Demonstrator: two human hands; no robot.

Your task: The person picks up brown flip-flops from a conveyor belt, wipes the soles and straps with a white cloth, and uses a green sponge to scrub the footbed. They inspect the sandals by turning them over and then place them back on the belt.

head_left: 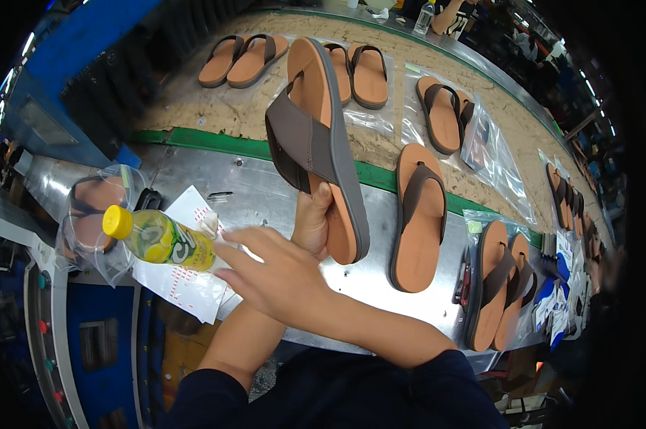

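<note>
My left hand (311, 223) is closed around the heel part of a flip-flop (316, 150) with tan footbed, wide brown strap and grey sole edge. It is raised above the bench, toe end up, my thumb on its footbed. My right hand (283, 275) crosses over my left forearm, slightly blurred, with thumb and fingers apart. Its fingertips are beside the base of a yellow-capped drink bottle (169, 239) and a white label sheet (180, 286) with red marks. A small crumpled white piece (209, 224) lies by those fingers. Another flip-flop (417, 229) rests on the metal bench to the right.
Across the far brown belt (223, 125) with green edging lie several pairs of flip-flops (257, 60) on clear bags. One bagged pair (94, 214) sits at left, another pair (496, 286) at right. Blue machinery (72, 79) stands far left. Another person's arm (448, 16) shows at the far side.
</note>
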